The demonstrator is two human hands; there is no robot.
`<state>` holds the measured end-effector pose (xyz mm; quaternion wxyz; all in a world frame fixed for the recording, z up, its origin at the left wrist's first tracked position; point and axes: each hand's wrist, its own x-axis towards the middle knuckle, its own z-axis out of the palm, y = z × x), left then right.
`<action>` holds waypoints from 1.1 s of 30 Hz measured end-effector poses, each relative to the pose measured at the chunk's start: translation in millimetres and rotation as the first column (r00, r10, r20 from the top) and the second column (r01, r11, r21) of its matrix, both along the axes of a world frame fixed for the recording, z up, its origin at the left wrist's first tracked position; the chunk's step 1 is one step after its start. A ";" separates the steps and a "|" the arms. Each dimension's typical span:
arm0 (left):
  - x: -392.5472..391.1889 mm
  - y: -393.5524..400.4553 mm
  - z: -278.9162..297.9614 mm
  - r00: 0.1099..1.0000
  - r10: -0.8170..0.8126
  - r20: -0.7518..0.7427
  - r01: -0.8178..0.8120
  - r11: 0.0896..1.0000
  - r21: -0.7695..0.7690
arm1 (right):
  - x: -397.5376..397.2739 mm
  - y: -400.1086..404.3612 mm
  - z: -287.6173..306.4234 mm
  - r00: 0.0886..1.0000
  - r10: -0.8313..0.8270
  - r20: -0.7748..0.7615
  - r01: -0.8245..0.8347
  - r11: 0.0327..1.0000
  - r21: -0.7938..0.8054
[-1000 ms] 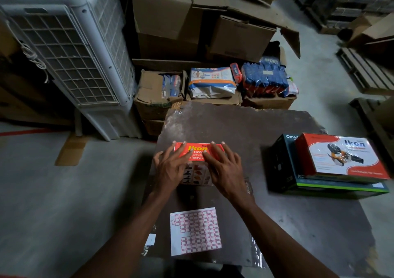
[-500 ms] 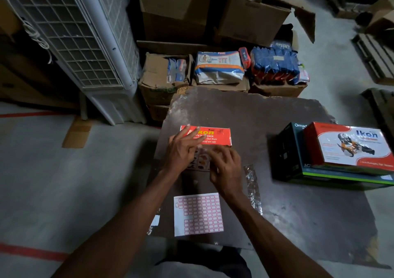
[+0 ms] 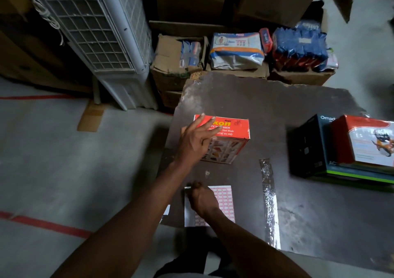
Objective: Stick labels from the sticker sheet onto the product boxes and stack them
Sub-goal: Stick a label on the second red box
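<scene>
Left hand (image 3: 195,143) flat, fingers spread on orange box (image 3: 226,141) mid-bench. Right hand (image 3: 202,199) grip curled on sticker sheet (image 3: 223,201) at near edge, probably pinching label. Risks: sheet lifting with label, label creasing, box sliding.

Dark worn tabletop (image 3: 298,111) with orange box (image 3: 230,137), sticker sheet (image 3: 226,201), foil strip (image 3: 269,203), stacked boxes (image 3: 319,149).
</scene>
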<state>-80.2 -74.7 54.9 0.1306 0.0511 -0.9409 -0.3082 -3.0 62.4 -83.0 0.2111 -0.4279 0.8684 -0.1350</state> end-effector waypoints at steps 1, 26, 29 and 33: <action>0.6 0.1 -1.1 1.000 -0.003 0.000 0.003 1.000 0.007 | 2.3 -2.0 0.3 1.000 -0.007 -0.024 0.007 1.000 -0.014; 2.9 3.0 6.0 0.998 0.013 0.056 -0.016 0.999 0.040 | 1.5 -9.3 29.7 0.999 0.048 -0.007 -0.046 0.986 0.159; 2.2 2.0 3.9 0.998 0.017 0.068 -0.020 0.999 0.048 | 3.3 -4.2 33.3 1.000 0.014 -0.009 -0.013 0.998 0.061; 1.9 1.5 2.9 0.998 0.014 0.063 -0.017 0.999 0.046 | 4.8 5.7 38.9 0.994 -0.083 0.071 0.092 0.986 -0.139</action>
